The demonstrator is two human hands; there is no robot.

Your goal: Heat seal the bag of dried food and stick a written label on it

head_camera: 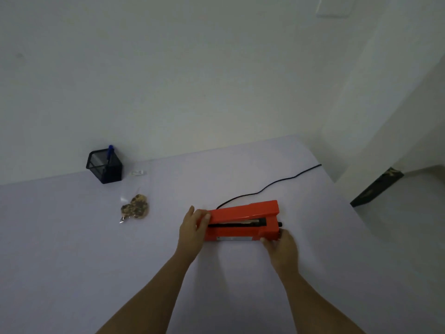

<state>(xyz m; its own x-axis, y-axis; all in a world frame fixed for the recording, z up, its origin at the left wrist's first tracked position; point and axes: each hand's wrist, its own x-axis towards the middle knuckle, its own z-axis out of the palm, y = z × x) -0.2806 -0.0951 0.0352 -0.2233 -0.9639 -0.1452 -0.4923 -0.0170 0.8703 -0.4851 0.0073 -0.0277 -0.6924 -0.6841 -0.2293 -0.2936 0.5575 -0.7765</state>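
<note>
Left hand [193,225] fingers wrapped round the left end of the red heat sealer [243,221], right hand [280,244] fingers curled on its right end by the knob: probably squaring it up on the table [72,249] (cord [272,184] trails far right). Bag of dried food [134,207] lies well apart, left. Label [137,173] and pen holder [105,166] sit beyond it, untouched.
</note>
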